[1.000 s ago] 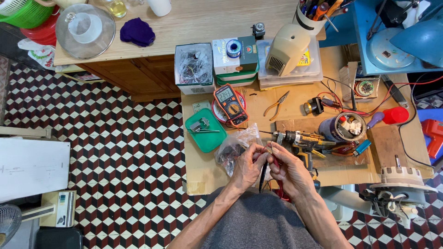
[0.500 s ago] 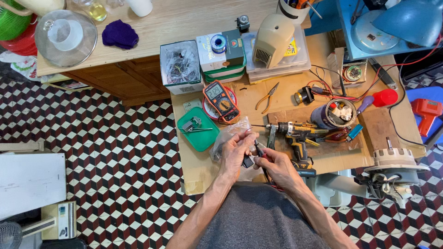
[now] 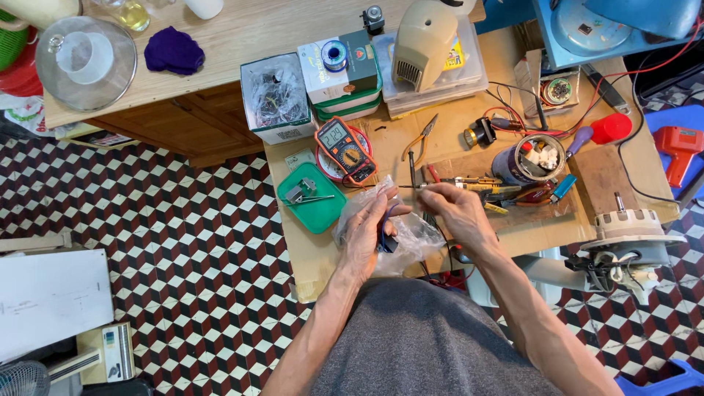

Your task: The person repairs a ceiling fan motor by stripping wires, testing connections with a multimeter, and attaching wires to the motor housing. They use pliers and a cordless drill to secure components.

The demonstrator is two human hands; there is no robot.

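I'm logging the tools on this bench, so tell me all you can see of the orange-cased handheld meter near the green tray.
The orange-cased handheld meter is a slim upright rectangle with a dark grey face inside a rubbery-looking orange surround. It has a lit pale display at the top, a round yellow-ringed dial at its middle and small sockets near the lower end. It lies face up, tilted slightly, on a round red-rimmed disc, just right of the green plastic tray. Thin wires leave its lower end. Neither hand touches it.

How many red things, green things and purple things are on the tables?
Red: 2, the bulb-shaped cap and the drill.
Green: 2, the small tray and the basket.
Purple: 2, the cloth and the screwdriver handle.
Total: 6
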